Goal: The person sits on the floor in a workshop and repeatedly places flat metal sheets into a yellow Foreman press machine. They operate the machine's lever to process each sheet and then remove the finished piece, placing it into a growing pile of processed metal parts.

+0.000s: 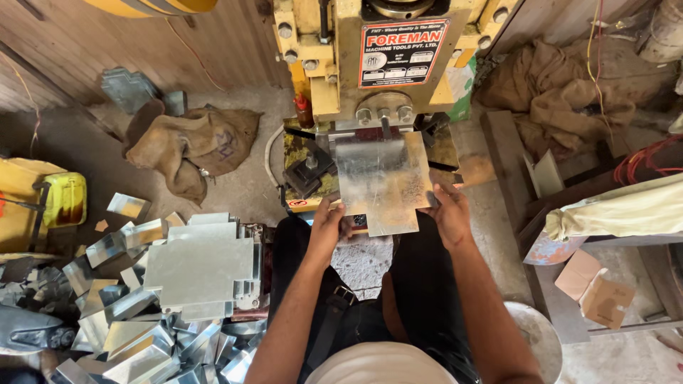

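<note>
Galvanised sheet-metal blank [383, 181]: thin, stiff, light, sharp-edged, probably slippery; left hand [326, 229] and right hand [449, 213] grip its near side edges.

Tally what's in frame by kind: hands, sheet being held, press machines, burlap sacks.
Hands: 2 (left hand, right hand)
Held metal sheet: 1
Yellow press machine: 1
Burlap sacks: 2 (left sack, right sack)
Total: 6
</note>
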